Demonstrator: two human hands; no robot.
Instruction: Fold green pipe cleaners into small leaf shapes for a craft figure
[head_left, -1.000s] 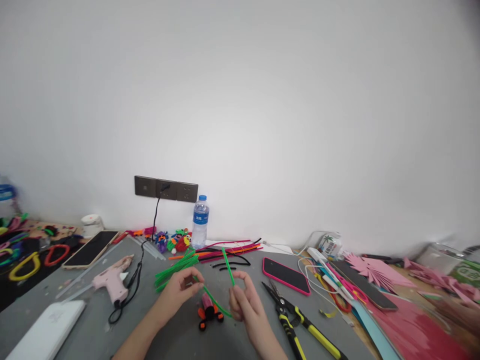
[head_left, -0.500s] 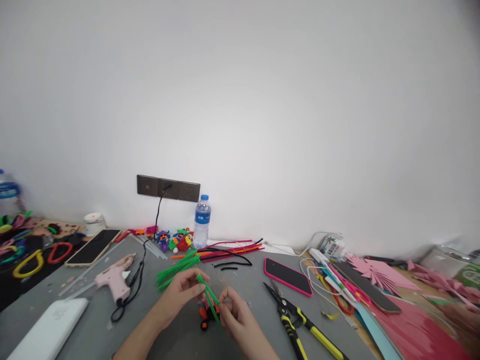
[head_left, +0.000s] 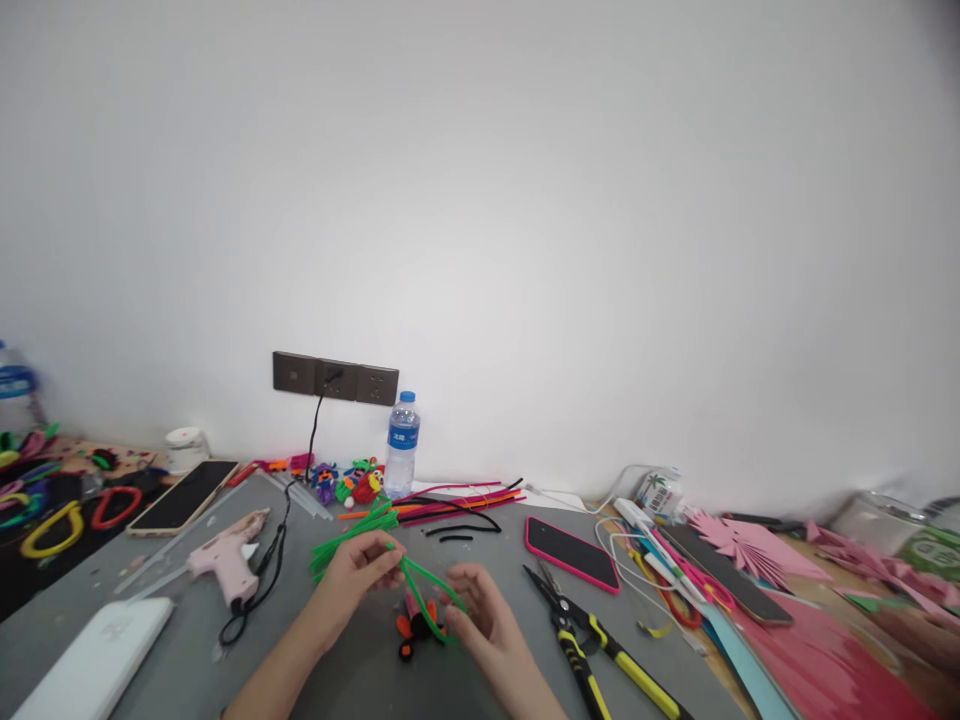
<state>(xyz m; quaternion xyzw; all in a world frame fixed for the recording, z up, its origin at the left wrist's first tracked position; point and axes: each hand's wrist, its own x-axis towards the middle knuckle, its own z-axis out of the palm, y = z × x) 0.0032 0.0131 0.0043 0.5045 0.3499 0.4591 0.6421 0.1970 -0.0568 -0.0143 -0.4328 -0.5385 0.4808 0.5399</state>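
My left hand (head_left: 366,568) pinches green pipe cleaners (head_left: 427,575) between thumb and fingertips. From that pinch two strands spread apart toward the right. My right hand (head_left: 487,620) is loosely curled around the upper strand's far end, thumb against it and fingers bent above. Below the strands, on the grey mat, lies a small figure (head_left: 409,628) with orange and black parts, partly hidden by them. Just behind my left hand is a bundle of green pipe cleaners (head_left: 360,530). Black, orange and magenta pipe cleaners (head_left: 465,505) lie farther back.
Yellow-black pliers (head_left: 585,640) and a pink-cased phone (head_left: 571,553) lie to the right. Leftward are a pink glue gun (head_left: 229,560) with its cord and a white box-like object (head_left: 97,655). A water bottle (head_left: 402,445) stands by the wall. Another person's hand (head_left: 919,635) shows at far right.
My right hand has loosened from a tight pinch and moved slightly right, its fingers wider apart. The green strands now spread and bend more; my left hand keeps its pinch.
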